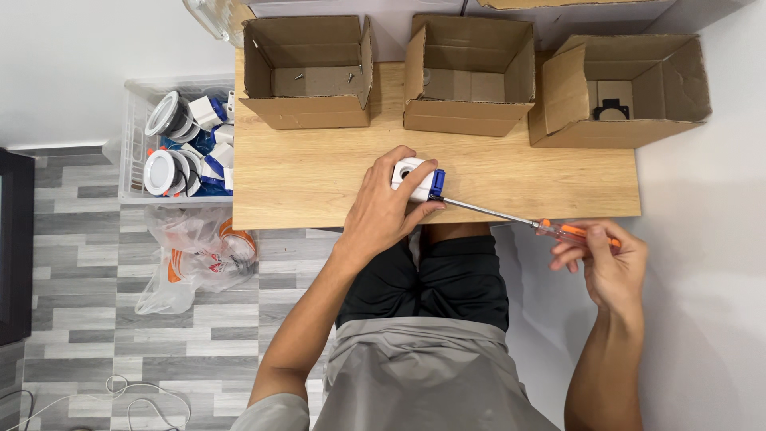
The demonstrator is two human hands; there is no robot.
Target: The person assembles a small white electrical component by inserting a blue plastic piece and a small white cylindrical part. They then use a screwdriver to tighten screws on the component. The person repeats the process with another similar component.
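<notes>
White-and-blue plastic part (416,177) pinned on wooden table (319,172) near front edge, left hand (383,209) clamped over it, fingers wrapped on top. Screwdriver (511,217) tip meets blue end of part; shaft runs right, off table edge. Right hand (608,259) grips orange handle, fingers closed round it. Three open cardboard boxes along back of table: left box (309,76) with loose screws inside, middle box (469,76), right box (618,88) with dark piece inside. Clear plastic bin (136,152) of similar parts left of table; plastic bag (191,255) on floor.
</notes>
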